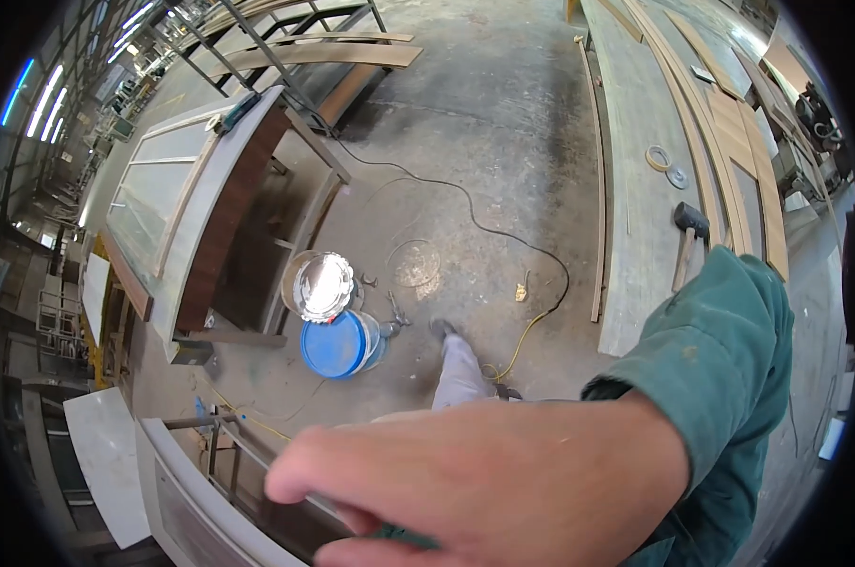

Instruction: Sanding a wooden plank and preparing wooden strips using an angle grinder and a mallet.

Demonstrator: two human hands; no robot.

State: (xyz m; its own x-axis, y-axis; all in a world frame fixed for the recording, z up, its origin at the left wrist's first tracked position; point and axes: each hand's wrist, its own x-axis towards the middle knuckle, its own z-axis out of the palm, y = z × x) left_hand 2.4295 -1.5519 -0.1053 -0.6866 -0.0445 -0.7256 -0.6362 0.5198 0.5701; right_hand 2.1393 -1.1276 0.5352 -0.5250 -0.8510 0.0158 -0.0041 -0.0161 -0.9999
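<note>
My right hand (503, 472) crosses the lower middle, very near the camera, its back turned up. A green sleeve (720, 350) covers the arm coming in from the right. The fingers point left, loosely bent and apart, and nothing shows between them; the lower fingers are cut off by the picture's edge. My left hand is out of sight. Beyond my hand, on the floor, stand a blue-lidded bucket (335, 345) and an open bucket (323, 286) with a shiny, silvery top. My foot (443, 329) is to the right of them.
At left a framed panel with glass (163, 180) lies on a stand, a power tool (233, 113) on its corner. On the long right-hand bench (640, 236) are a mallet (690, 219), tape rolls (658, 159) and wood strips. A cable (470, 203) winds across the floor. A pale frame (205, 510) is at lower left.
</note>
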